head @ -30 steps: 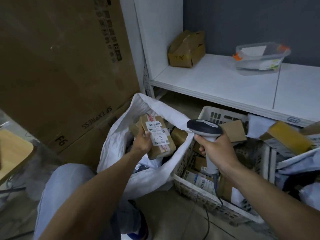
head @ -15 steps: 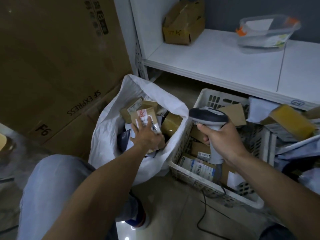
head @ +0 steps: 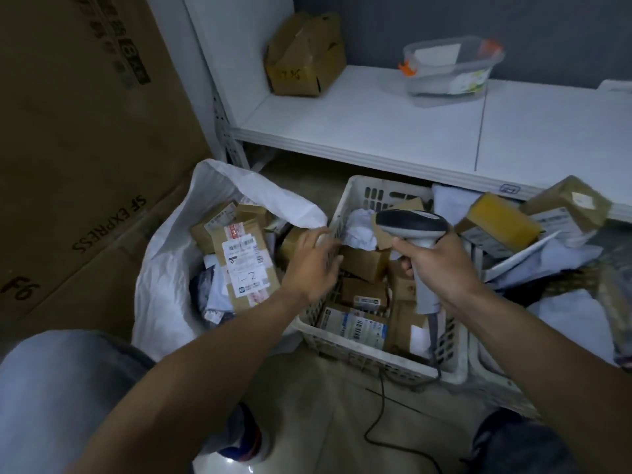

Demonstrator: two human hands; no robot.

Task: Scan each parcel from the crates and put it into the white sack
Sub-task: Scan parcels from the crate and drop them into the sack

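Two bare hands work the gap between sack and crate. We see the left hand (head: 316,265) empty, its fingers loose and spread. It hangs over the left rim of the white crate (head: 355,347), fingertips just beside a small brown box (head: 364,263). Whether they touch it we cannot tell, for the hand is a little blurred. The right hand (head: 444,268) is wrapped firmly round the handle of the barcode scanner (head: 410,222), whose head points left above the crate and whose cable (head: 378,405) trails across the near floor. Left of the crate the white sack (head: 164,278) gapes open. A labelled parcel (head: 244,268) with a handwritten mark lies face up on the heap inside it, apart from both hands. At the far right a yellow-taped box (head: 496,227) tops a further pile of parcels under the white shelf (head: 376,131). We judge that one parcel is delivered and that the step in hand is the reach into the crate for a fresh one. As we read it, the next move calls for the left hand to close on a parcel and lift it clear of its neighbours. It must then turn the label toward the scanner's head before carrying the parcel left into the sack. With the crate well filled, we judge the task far from done.
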